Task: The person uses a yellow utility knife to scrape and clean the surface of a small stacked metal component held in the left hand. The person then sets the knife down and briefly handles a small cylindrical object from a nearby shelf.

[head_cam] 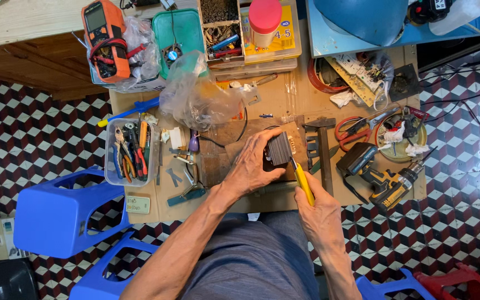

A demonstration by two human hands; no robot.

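Note:
My left hand (251, 166) grips a small dark ribbed block (279, 149), like a stack of metal plates, and presses it onto a wooden board (223, 141) at the middle of the low workbench. My right hand (320, 214) is closed around a yellow-handled tool (304, 183). The tool's tip touches the lower right edge of the block. Both forearms reach in from the bottom of the head view, over my lap.
A clear box of pliers and cutters (131, 150) stands left of the board. A crumpled plastic bag (195, 94) and an orange multimeter (105, 41) lie behind. A cordless drill (381, 180), red scissors (356, 129) and a hammer (323, 150) lie right. Blue stools (56, 216) stand at lower left.

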